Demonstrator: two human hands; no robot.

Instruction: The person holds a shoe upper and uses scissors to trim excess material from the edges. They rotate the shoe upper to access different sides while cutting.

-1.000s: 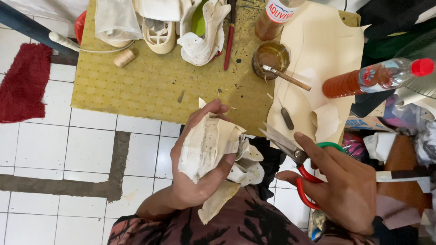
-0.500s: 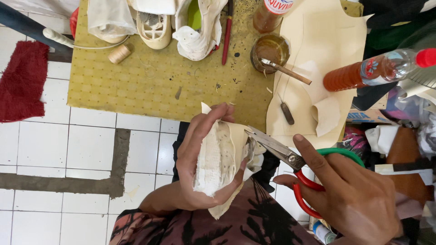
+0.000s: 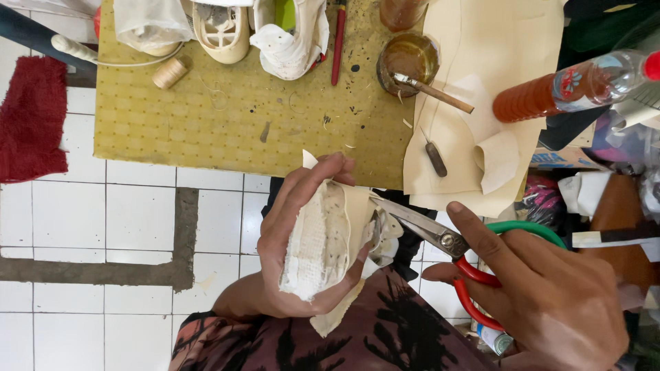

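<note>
The left hand wraps its grip closed around a white shoe piece with a cream lining, holding it over the lap, just below the near edge of the table. The right hand has its fingers through the red and green handles of a pair of scissors, grip closed on them, and the blade tips meet the edge of the shoe piece. On the yellow table lie a spool of thread, white shoes, a small bowl of glue with a stick in it, and a cream sheet. A red cloth rests on the tiled floor.
</note>
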